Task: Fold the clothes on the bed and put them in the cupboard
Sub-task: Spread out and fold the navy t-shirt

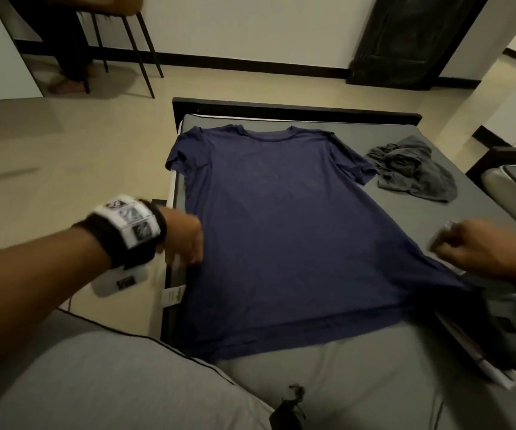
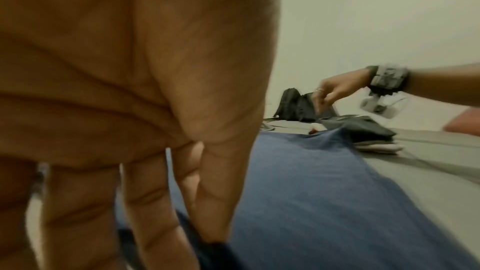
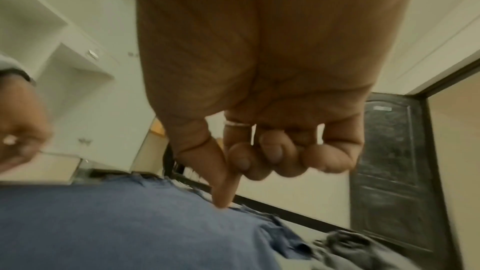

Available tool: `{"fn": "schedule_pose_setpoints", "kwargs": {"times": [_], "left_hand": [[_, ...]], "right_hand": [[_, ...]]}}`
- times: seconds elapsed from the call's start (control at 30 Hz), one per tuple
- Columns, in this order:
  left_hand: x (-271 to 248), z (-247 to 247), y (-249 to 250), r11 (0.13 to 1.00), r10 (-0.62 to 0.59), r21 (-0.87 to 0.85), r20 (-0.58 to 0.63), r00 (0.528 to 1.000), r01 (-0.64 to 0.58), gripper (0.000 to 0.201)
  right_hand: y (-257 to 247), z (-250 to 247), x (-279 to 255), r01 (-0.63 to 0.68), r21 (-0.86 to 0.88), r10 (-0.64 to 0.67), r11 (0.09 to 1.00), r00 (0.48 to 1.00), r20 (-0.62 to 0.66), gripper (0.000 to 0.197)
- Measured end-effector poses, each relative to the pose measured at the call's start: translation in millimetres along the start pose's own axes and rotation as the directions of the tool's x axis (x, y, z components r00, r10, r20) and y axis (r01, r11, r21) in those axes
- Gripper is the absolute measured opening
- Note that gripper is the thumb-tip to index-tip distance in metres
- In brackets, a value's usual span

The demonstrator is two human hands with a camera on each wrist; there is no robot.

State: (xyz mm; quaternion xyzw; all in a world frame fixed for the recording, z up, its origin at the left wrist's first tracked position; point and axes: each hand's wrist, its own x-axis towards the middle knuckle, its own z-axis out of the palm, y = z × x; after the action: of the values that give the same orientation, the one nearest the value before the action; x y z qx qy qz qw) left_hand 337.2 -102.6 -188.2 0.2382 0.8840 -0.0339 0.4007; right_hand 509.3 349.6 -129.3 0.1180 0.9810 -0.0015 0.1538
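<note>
Navy-blue cotton T-shirt [image 1: 281, 231] lies spread flat on the grey-sheeted bed [image 1: 359, 383], apparently smoothed for folding. The left hand [image 1: 185, 240] has straight fingers [image 2: 153, 213] at its left side edge; the right hand [image 1: 480, 246] has fingers [image 3: 275, 151] curled, one fingertip pressing the right edge. Beyond the right fingers sits a crumpled grey garment [image 1: 415, 169], with bare sheet between.

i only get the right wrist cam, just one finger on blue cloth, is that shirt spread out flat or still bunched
Observer: Flat. The head view shows the blue t-shirt spread on the bed, collar at the far end.
Operator: where's the left hand then
Observer: The left hand is at the shirt's left edge, fingers pointing down; I cannot tell whether it has a grip on the cloth.
Operator: anything folded already
Observer: Yes, the left wrist view shows a stack of folded clothes on the bed beyond the shirt.
</note>
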Motion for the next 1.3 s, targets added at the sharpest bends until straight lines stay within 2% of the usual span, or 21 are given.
{"fn": "schedule_pose_setpoints", "kwargs": {"times": [0.07,0.13,0.2,0.27,0.37,0.5,0.63,0.73,0.8,0.83,0.9,0.97,1.03,1.07,1.1,1.13,1.17,1.2,1.23,1.27,1.3], "left_hand": [[20,-27,-23,0.993,-0.106,0.021,-0.202,0.974,0.113,0.012],[40,-55,-45,0.98,-0.19,-0.018,-0.351,0.917,0.196,0.014],[62,-74,-62,0.965,-0.264,-0.131,-0.457,0.849,0.229,0.029],[87,-76,-72,0.94,-0.329,-0.261,-0.511,0.794,0.222,0.044],[112,-63,-72,0.918,-0.364,-0.335,-0.505,0.783,0.211,0.056],[121,-59,-61,0.879,-0.403,-0.454,-0.546,0.734,0.145,0.039],[115,-58,-66,0.824,-0.468,-0.55,-0.522,0.713,0.137,0.019],[97,-56,-72,0.837,-0.483,-0.499,-0.485,0.729,0.223,0.022],[84,-54,-75,0.844,-0.483,-0.479,-0.484,0.73,0.241,0.015],[82,-53,-77,0.83,-0.492,-0.51,-0.481,0.725,0.226,0.02],[95,-50,-88,0.698,-0.533,-0.708,-0.415,0.738,0.106,0.033],[118,-46,-99,0.401,-0.523,-0.915,-0.269,0.809,-0.045,0.042],[129,-42,-98,0.121,-0.493,-0.988,-0.148,0.857,-0.1,0.046],[124,-42,-91,0.085,-0.486,-0.99,-0.14,0.862,-0.113,0.045],[119,-42,-88,0.134,-0.472,-0.984,-0.165,0.866,-0.115,0.044],[119,-40,-87,0.252,-0.453,-0.963,-0.205,0.868,-0.095,0.044],[118,-38,-87,0.389,-0.426,-0.92,-0.233,0.874,-0.055,0.053],[124,-35,-91,0.502,-0.425,-0.864,-0.201,0.882,0.045,0.069],[142,-30,-102,0.586,-0.449,-0.799,-0.182,0.875,0.135,0.084],[160,-24,-115,0.66,-0.457,-0.728,-0.192,0.868,0.187,0.087],[165,-22,-117,0.704,-0.454,-0.681,-0.211,0.866,0.203,0.078]], "right_hand": [[-64,2,4,0.141,0.108,-0.124,0.984,0.98,-0.153,0.013],[-125,21,17,0.304,0.202,-0.247,0.931,0.932,-0.265,0.014],[-165,52,35,0.361,0.211,-0.327,0.908,0.928,-0.18,0.04],[-188,79,52,0.348,0.127,-0.352,0.929,0.936,0.013,0.074],[-198,99,59,0.349,0.056,-0.352,0.936,0.909,0.222,0.113],[-203,105,63,0.38,0.008,-0.362,0.925,0.873,0.327,0.138],[-212,109,69,0.361,-0.031,-0.325,0.932,0.871,0.369,0.146],[-212,109,69,0.352,-0.041,-0.313,0.935,0.875,0.369,0.147],[-213,109,69,0.35,-0.046,-0.31,0.936,0.877,0.367,0.147],[-213,109,70,0.351,-0.051,-0.309,0.935,0.878,0.366,0.148],[-215,109,70,0.347,-0.059,-0.303,0.936,0.88,0.365,0.148],[-215,109,69,0.34,-0.063,-0.296,0.938,0.884,0.362,0.147],[-216,109,68,0.337,-0.053,-0.297,0.94,0.886,0.357,0.147],[-216,109,67,0.334,-0.045,-0.298,0.942,0.887,0.353,0.147],[-216,108,66,0.332,-0.035,-0.299,0.943,0.888,0.35,0.147],[-216,107,66,0.33,-0.023,-0.302,0.944,0.888,0.347,0.146],[-217,107,65,0.328,-0.014,-0.304,0.945,0.89,0.341,0.146],[-217,106,65,0.324,-0.003,-0.305,0.946,0.892,0.334,0.145],[-217,105,63,0.315,0.014,-0.302,0.949,0.896,0.325,0.144],[-219,104,60,0.303,0.033,-0.297,0.952,0.901,0.315,0.142],[-222,102,56,0.293,0.051,-0.294,0.955,0.906,0.305,0.138]]}}
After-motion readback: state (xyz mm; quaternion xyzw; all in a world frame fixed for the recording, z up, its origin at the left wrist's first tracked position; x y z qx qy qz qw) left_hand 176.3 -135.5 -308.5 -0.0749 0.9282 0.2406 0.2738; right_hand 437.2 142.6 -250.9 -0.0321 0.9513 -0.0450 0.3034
